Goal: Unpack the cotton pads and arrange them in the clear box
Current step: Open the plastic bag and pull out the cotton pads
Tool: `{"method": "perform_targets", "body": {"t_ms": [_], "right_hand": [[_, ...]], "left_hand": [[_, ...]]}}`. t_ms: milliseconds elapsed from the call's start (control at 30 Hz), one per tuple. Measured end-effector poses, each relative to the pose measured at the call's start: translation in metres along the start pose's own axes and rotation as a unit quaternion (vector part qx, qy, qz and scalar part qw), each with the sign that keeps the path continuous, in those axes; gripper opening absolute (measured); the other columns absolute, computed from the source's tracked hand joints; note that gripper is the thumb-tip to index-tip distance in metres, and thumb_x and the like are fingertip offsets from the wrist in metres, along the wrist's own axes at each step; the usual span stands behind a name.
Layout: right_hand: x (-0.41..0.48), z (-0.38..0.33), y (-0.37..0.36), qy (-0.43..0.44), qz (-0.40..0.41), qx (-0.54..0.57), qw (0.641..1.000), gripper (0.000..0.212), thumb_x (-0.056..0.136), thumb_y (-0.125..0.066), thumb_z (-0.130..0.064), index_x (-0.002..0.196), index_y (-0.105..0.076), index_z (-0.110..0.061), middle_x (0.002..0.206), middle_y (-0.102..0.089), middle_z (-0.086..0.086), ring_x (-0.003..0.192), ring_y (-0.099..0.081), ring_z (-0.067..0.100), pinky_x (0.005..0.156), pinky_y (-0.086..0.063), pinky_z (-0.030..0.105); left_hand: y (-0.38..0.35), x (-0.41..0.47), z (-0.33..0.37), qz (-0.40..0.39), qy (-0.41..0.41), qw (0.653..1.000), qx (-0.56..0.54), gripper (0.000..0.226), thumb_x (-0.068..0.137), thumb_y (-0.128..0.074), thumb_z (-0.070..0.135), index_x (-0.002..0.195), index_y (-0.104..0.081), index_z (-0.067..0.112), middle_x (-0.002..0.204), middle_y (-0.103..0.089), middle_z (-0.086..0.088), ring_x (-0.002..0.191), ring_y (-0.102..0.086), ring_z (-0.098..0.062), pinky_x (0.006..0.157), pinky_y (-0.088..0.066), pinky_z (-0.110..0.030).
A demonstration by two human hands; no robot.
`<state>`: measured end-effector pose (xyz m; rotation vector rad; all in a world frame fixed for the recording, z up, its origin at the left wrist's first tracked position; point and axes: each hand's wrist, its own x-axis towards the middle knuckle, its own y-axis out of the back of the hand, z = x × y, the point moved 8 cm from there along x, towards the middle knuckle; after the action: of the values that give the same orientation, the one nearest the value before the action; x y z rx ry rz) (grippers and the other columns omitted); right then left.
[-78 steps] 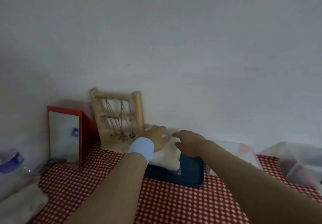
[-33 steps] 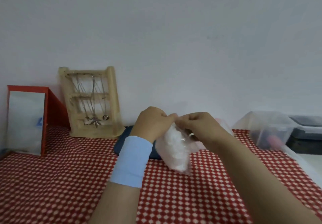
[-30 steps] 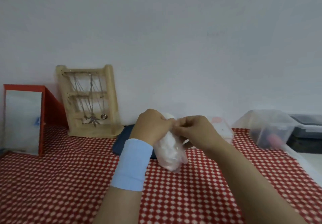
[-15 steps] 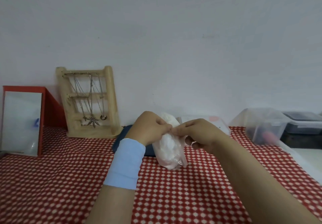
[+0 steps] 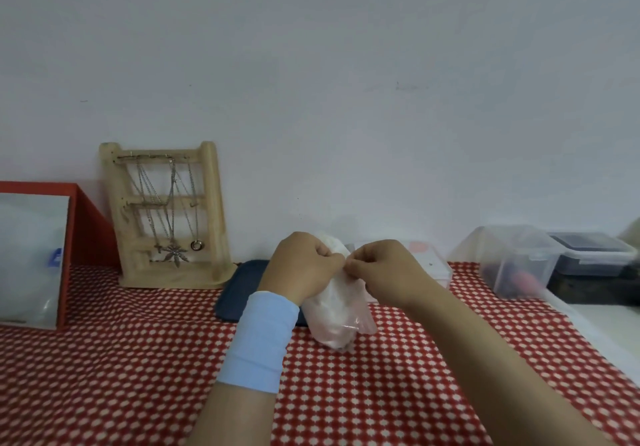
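Bag (image 5: 333, 312) lifted; left hand (image 5: 300, 272), right hand (image 5: 385, 272) pinch top.

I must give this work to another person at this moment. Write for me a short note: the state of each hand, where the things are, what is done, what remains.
Left hand and right hand: both pinch the top of the bag of cotton pads, between them.
Clear box: on the table, behind the right hand.
Done: the bag is in hand.
Left: open the bag, take out the pads, arrange them in the clear box.
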<state>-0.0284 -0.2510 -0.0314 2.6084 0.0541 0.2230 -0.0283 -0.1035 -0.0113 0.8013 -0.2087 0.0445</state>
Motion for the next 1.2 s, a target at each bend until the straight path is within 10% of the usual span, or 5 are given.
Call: {"method": "perform_targets", "body": {"t_ms": [233,500,800,933,1200], "right_hand": [[0.009,0.012,0.020,-0.006,0.117,-0.065,0.991,0.028,0.094,-0.055,-0.017,0.088,-0.070,0.007,0.080,-0.074,0.018,0.056,-0.058,0.022,0.056,-0.052,0.037],[0.014,0.021,0.058,-0.005,0.162,-0.240,0.957,0.012,0.096,-0.054,-0.029,0.105,-0.060,-0.034,0.091,-0.066,-0.014,0.081,-0.062,0.011,0.073,-0.056,0.034],[0.008,0.006,0.026,0.101,0.001,-0.230,0.968,0.028,0.094,-0.067,-0.033,0.122,-0.068,-0.035,0.130,-0.053,-0.013,0.105,-0.058,0.007,0.090,-0.050,0.026],[0.013,0.014,0.022,0.088,-0.015,-0.244,0.966,0.051,0.096,-0.057,-0.004,0.142,-0.056,-0.025,0.143,-0.050,-0.009,0.113,-0.058,0.009,0.089,-0.039,0.013],[0.012,0.008,0.037,0.080,0.013,-0.220,0.972,0.053,0.090,-0.072,-0.018,0.139,-0.058,-0.031,0.141,-0.049,-0.012,0.106,-0.052,0.004,0.090,-0.041,0.014]], "left_hand": [[0.006,-0.004,0.008,0.045,0.003,0.999,0.008,0.049,0.084,-0.064,0.017,0.048,-0.030,0.017,0.042,-0.027,0.007,0.039,-0.025,-0.011,0.039,-0.025,-0.014],[0.037,-0.008,0.010,0.141,-0.030,0.989,-0.017,0.027,0.088,-0.057,0.020,0.067,-0.054,0.005,0.066,-0.056,-0.009,0.059,-0.045,-0.012,0.056,-0.037,-0.024],[-0.008,0.000,0.005,-0.022,-0.038,0.996,-0.079,0.007,0.094,-0.065,0.032,0.100,-0.064,0.029,0.123,-0.054,0.016,0.120,-0.053,-0.005,0.092,-0.043,-0.022],[-0.035,-0.010,-0.006,-0.172,-0.020,0.985,-0.014,0.119,0.067,-0.090,0.046,0.155,-0.010,0.047,0.150,-0.026,0.021,0.135,-0.035,-0.005,0.105,-0.042,-0.028],[0.000,-0.001,0.008,-0.057,-0.118,0.982,0.134,0.119,0.060,-0.089,0.047,0.149,-0.011,0.052,0.152,-0.043,0.015,0.130,-0.051,-0.016,0.103,-0.050,-0.038]]}}
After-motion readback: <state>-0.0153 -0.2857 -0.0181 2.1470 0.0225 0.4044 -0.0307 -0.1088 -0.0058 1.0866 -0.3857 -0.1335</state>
